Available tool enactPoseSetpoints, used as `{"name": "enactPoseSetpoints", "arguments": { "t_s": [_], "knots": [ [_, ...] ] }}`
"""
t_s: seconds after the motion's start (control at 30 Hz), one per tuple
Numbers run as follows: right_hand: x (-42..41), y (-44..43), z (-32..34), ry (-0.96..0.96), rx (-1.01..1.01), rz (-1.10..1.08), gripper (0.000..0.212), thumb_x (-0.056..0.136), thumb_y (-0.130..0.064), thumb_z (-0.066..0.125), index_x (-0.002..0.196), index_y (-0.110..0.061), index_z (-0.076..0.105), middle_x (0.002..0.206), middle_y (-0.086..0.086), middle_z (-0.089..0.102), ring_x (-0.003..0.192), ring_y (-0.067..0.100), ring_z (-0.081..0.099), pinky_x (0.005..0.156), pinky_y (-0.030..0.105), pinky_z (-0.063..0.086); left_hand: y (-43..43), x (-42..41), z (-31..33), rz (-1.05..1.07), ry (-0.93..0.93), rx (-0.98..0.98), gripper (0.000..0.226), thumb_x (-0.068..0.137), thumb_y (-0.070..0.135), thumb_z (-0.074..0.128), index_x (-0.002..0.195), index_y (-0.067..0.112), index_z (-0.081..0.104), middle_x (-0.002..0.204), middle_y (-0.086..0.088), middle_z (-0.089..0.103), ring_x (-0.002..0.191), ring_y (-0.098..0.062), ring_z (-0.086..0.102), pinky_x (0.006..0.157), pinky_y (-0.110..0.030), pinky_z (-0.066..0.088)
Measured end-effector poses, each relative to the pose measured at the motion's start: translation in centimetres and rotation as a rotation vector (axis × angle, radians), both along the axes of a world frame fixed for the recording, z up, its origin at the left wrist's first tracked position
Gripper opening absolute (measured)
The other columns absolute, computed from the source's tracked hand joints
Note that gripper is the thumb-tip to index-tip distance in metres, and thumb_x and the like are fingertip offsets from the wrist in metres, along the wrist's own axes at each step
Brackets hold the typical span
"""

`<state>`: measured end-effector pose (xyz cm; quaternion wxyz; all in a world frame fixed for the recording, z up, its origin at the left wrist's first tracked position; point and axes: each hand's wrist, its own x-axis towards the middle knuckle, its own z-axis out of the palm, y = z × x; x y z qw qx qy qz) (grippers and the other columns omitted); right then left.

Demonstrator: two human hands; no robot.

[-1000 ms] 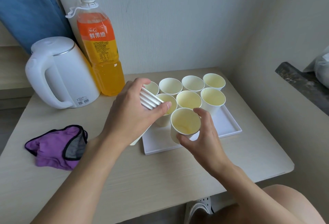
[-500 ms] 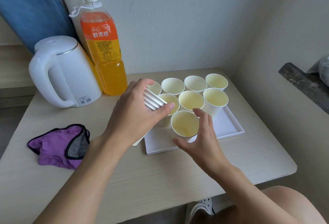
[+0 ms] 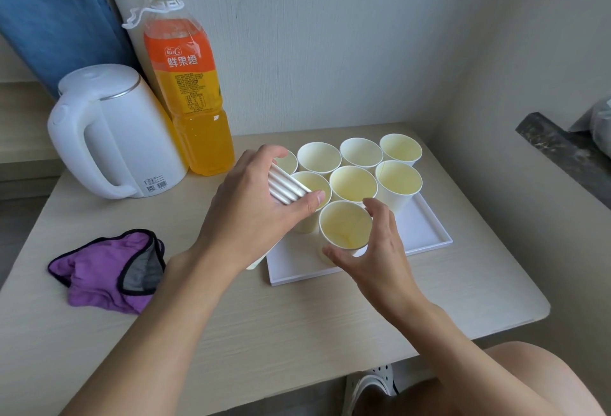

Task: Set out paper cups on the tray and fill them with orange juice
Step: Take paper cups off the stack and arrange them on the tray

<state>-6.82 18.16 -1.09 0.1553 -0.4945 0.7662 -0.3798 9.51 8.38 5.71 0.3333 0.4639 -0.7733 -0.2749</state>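
Note:
A white tray (image 3: 426,227) lies on the table and carries several empty paper cups in rows. The front cup (image 3: 345,225) stands upright on the tray's near part. My right hand (image 3: 373,257) curves loosely round it, thumb in front and fingers at its right rim, slightly apart from the cup. My left hand (image 3: 251,214) grips a stack of nested paper cups (image 3: 286,186) lying sideways, just left of the front cup and above the tray's left edge. A capped orange juice bottle (image 3: 188,95) stands at the back left.
A white electric kettle (image 3: 115,138) stands left of the bottle. A purple cloth (image 3: 102,270) lies on the table (image 3: 297,333) at the left. Walls close the back and right sides. A dark ledge (image 3: 562,148) juts out at the far right.
My right hand set the front cup down on the tray and loosened its fingers from it. My left hand with the stack has barely moved.

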Motion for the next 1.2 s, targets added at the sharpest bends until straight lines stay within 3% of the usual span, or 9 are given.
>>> {"name": "enactPoseSetpoints", "arguments": {
  "t_s": [0.13,0.8,0.93,1.07,1.2],
  "knots": [
    [0.1,0.0,0.1,0.004,0.024,-0.007,0.089,0.074,-0.034,0.083,0.144,-0.019,0.031,0.139,-0.005,0.043,0.128,0.017,0.041,0.103,0.044,0.039,0.0,-0.1,-0.1,-0.006,-0.002,0.003,0.07,0.073,0.054,0.083,0.132,0.027,0.057,0.121,0.008,0.057,0.106,-0.014,0.054,0.089,-0.033,0.047],
    [0.3,-0.4,0.4,0.069,0.12,-0.061,0.083,0.075,-0.037,0.078,0.144,-0.019,0.037,0.129,-0.003,0.045,0.118,0.022,0.047,0.099,0.042,0.041,0.0,-0.4,-0.2,-0.02,-0.019,0.002,0.07,0.073,0.055,0.083,0.132,0.027,0.057,0.122,0.007,0.057,0.105,-0.015,0.054,0.087,-0.033,0.047],
    [0.2,-0.2,0.4,0.048,0.124,-0.049,0.089,0.075,-0.039,0.079,0.147,-0.021,0.031,0.135,-0.004,0.041,0.124,0.021,0.043,0.102,0.039,0.038,0.0,-0.4,-0.3,-0.023,-0.021,0.002,0.07,0.073,0.054,0.083,0.132,0.027,0.057,0.123,0.007,0.058,0.106,-0.015,0.054,0.087,-0.033,0.047],
    [0.0,0.2,0.8,0.028,0.103,-0.071,0.103,0.067,-0.053,0.079,0.149,-0.025,0.025,0.134,-0.006,0.04,0.126,0.017,0.038,0.105,0.042,0.034,0.0,-0.3,-0.2,-0.033,-0.024,0.01,0.072,0.073,0.054,0.084,0.134,0.027,0.056,0.123,0.007,0.058,0.106,-0.015,0.054,0.087,-0.032,0.046],
    [0.0,0.5,3.2,-0.215,-0.315,-0.085,0.054,0.078,-0.055,0.065,0.124,-0.032,0.049,0.118,-0.009,0.055,0.108,0.011,0.052,0.092,0.027,0.043,0.4,-0.5,0.2,-0.047,-0.014,-0.01,0.082,0.069,0.055,0.084,0.14,0.027,0.052,0.121,0.007,0.058,0.106,-0.015,0.054,0.087,-0.03,0.044]
  ]
}}
